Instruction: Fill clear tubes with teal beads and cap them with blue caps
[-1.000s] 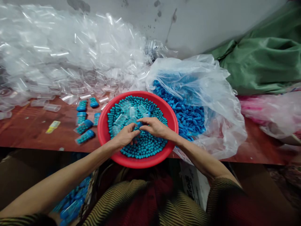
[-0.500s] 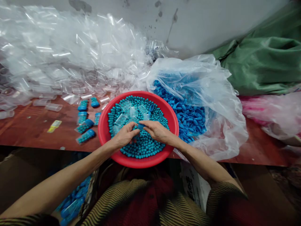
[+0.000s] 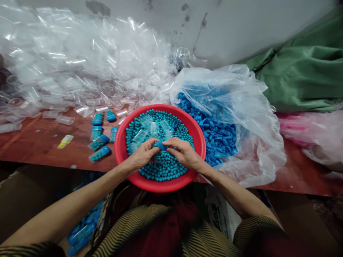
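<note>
Over a red basin (image 3: pixel 199 153) of turquoise beads (image 3: pixel 166 167), my two hands meet at a blue cap (image 3: pixel 161 145). My left hand (image 3: pixel 146 153) is closed around a small clear container, mostly hidden behind its fingers. With thumb and fingers, my right hand (image 3: pixel 183 152) pinches the cap from the right. Several clear containers (image 3: pixel 154 127) lie on the beads just beyond my hands, near a loose blue cap (image 3: pixel 175 123). Left of the basin, several filled, capped containers (image 3: pixel 100 154) rest on the table.
A large heap of clear containers (image 3: pixel 80 57) covers the back left of the red table (image 3: pixel 40 146). Blue caps (image 3: pixel 219 137) spill from a clear plastic bag (image 3: pixel 257 142) right of the basin. Green cloth (image 3: pixel 308 78) lies behind. Below the table edge, a box holds blue-capped containers (image 3: pixel 83 232).
The blue cap shows more plainly between my hands, and my right fingers have shifted slightly on it. The whole view has moved a little; the things on the table look the same.
</note>
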